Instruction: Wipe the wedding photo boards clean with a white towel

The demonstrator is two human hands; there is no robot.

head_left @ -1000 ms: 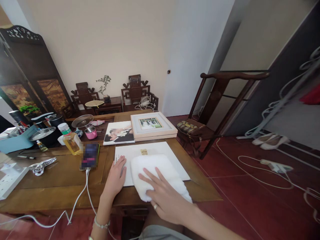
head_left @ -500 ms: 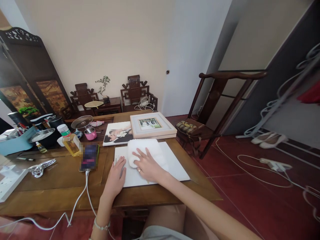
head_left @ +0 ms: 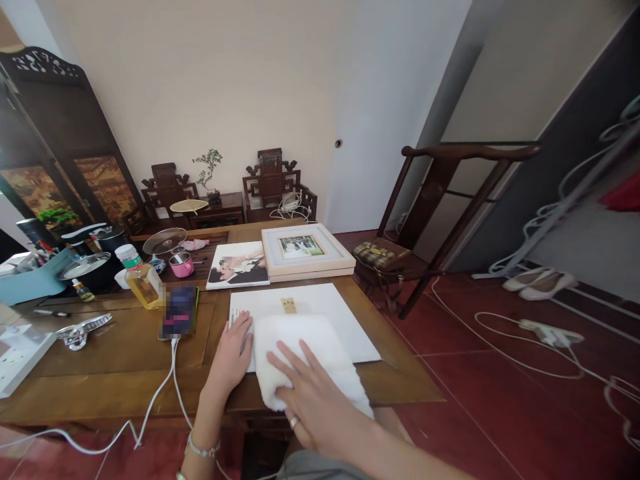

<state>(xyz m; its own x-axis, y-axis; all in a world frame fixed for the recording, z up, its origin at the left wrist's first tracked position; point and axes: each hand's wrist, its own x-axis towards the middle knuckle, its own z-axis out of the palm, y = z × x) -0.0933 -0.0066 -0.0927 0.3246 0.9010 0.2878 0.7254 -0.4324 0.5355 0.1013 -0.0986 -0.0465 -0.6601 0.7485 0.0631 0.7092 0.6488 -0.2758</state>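
A white flat panel [head_left: 345,320], face down with a small brass hanger [head_left: 288,305] on it, lies on the wooden table [head_left: 115,367] in front of me. My right hand [head_left: 305,390] lies flat with spread fingers on a white folded towel [head_left: 305,353] at the panel's near edge. My left hand [head_left: 231,353] rests flat on the panel's left edge, fingers stretched out, pressing it down. A bracelet is on my left wrist, a ring on my right hand.
Behind the panel lie a framed photo [head_left: 304,250] and a photo print [head_left: 239,265]. A phone [head_left: 179,312] with a white cable [head_left: 160,393], an oil bottle [head_left: 140,280], a pink cup [head_left: 182,265], pots and a can opener [head_left: 83,330] stand left. A dark wooden chair [head_left: 430,220] stands right.
My right hand slid the towel from the panel's near edge to its far edge and has now pulled it back to the near edge. My left hand has stayed put.
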